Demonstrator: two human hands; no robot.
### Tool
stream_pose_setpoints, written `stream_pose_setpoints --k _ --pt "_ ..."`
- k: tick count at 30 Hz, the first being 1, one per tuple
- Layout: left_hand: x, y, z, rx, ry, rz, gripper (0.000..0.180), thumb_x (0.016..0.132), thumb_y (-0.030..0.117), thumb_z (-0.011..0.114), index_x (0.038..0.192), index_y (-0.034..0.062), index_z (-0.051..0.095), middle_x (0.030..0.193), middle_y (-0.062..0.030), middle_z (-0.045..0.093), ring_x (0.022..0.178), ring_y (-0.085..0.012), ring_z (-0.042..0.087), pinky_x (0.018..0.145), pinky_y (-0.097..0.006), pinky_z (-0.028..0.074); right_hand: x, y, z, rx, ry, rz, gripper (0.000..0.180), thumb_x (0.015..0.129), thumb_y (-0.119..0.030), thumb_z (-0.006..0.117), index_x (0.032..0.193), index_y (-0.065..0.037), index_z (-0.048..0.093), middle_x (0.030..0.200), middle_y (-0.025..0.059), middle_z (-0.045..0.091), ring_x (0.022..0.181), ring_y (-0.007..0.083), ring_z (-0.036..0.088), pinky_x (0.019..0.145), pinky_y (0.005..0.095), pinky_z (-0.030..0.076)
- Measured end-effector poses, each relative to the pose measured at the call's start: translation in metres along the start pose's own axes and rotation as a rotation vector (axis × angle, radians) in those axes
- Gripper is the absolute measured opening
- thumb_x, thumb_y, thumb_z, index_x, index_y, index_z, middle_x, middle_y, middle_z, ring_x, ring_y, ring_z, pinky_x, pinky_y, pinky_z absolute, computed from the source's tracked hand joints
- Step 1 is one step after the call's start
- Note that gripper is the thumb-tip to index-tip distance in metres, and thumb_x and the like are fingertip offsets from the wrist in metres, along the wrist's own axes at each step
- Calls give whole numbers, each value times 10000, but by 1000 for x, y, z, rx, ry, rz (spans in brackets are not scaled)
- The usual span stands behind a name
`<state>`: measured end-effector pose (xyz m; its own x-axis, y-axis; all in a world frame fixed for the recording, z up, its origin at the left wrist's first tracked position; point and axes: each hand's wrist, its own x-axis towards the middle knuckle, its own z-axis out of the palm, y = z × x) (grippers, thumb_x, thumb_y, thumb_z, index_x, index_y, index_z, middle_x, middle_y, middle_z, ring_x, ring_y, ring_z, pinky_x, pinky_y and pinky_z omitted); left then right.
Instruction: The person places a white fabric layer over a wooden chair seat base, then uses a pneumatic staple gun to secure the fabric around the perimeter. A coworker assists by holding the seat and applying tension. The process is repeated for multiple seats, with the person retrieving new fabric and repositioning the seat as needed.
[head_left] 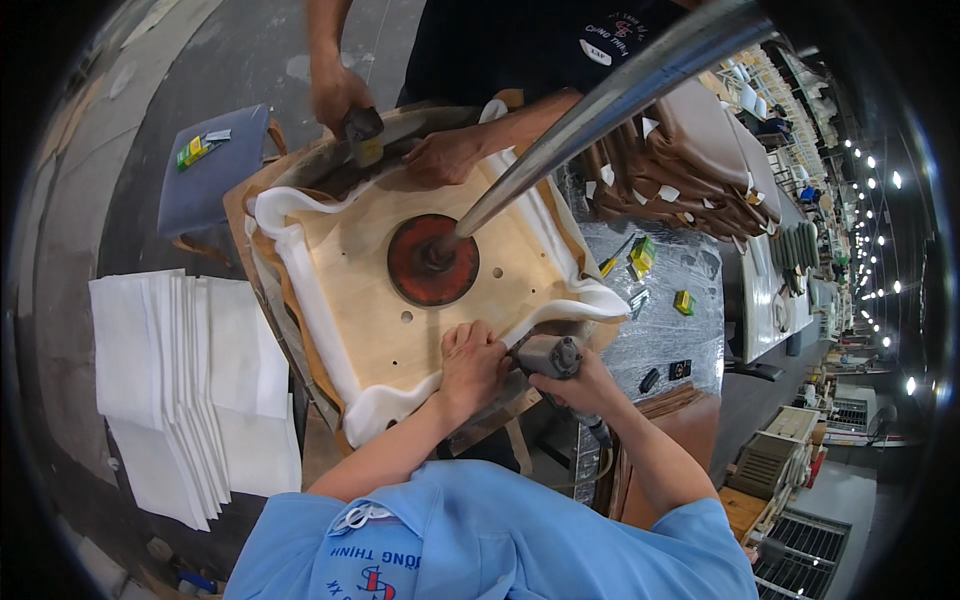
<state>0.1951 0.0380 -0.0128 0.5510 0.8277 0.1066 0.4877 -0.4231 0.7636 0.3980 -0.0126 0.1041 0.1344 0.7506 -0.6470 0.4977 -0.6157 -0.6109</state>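
A square plywood seat board point(370, 345) lies underside up, edged with white padding point(310, 300) and a brown cover point(290, 275). A round red press plate point(410, 262) on a slanting metal rod point(590, 120) bears on its middle. Over the near edge of the board, my left hand point(474, 372) rests with its fingers curled in; what they pinch is hidden. My right hand point(580, 385) grips a grey pneumatic staple gun point(548, 355), its nose close to that edge beside my left hand. Across the board a co-worker's hand point(445, 157) presses the far edge; their other hand point(340, 98) holds a second staple gun point(363, 135).
White padding sheets point(190, 390) are stacked at the left, near a blue-grey cushioned seat point(215, 165). To the right, a plastic-wrapped table point(690, 330) carries small yellow-green boxes point(642, 257) and a heap of brown covers point(700, 150). An air hose point(600, 470) trails below my right hand.
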Motion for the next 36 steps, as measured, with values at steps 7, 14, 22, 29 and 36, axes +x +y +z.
stream_pose_setpoints --k 7,14,22,29,36 --pt "-2 0 -5 19 32 47 150 862 219 818 896 89 750 1088 -112 570 1139 -332 525 1004 -486 368 4 -1 8 -14 60 -58 519 900 -252 926 1316 -2 743 889 61 771 634 123 668 607 329 569" --pt "-12 -3 -11 -27 -12 28 150 860 207 824 898 82 750 1088 -118 571 1126 -338 520 1015 -492 369 -16 -1 10 151 -2 -60 588 929 -181 899 1453 -32 679 846 23 730 618 90 623 580 300 540" --pt "-9 -8 -11 -23 20 24 138 842 191 830 888 89 749 1098 -111 572 1120 -337 526 1007 -489 382 -2 -8 20 16 59 -97 572 904 -263 922 1383 -15 730 862 66 763 627 120 660 599 316 559" --pt "-19 -10 -21 0 -2 46 172 819 220 858 864 98 746 1105 -107 575 1120 -335 524 1027 -497 384 -13 -14 23 177 65 -20 515 909 -229 913 1349 -21 743 821 53 744 625 115 660 582 311 540" --pt "-16 -16 -18 -50 76 84 123 847 175 824 857 85 741 1088 -108 570 1131 -339 509 1026 -499 383 -16 -15 26 76 16 96 506 919 -218 903 1330 21 731 808 44 731 623 108 654 578 313 534"
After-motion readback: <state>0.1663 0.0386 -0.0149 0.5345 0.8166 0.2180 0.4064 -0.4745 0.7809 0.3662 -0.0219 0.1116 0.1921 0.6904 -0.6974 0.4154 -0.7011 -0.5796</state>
